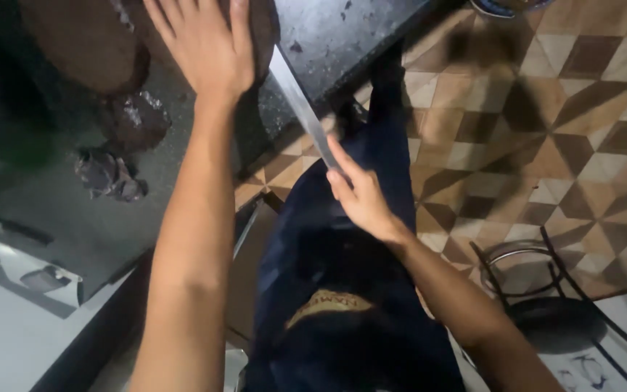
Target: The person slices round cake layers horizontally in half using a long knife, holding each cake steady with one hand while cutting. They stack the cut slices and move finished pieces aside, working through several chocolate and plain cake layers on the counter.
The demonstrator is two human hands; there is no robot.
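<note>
While right hand (pixel 363 197) grips knife (pixel 300 107), dark counter (pixel 342 36), patterned floor (pixel 546 116).

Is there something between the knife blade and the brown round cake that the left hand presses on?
Nothing visible. The left hand lies flat on the brown round cake on the dark counter. The right hand holds the long knife, whose blade already reaches the cake's edge under that hand. The crumpled wrappers lie aside.

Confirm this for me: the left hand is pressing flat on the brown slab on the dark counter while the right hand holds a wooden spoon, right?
Not quite. The head view shows the right hand holding a long knife, not a wooden spoon. The rest stands.
</note>
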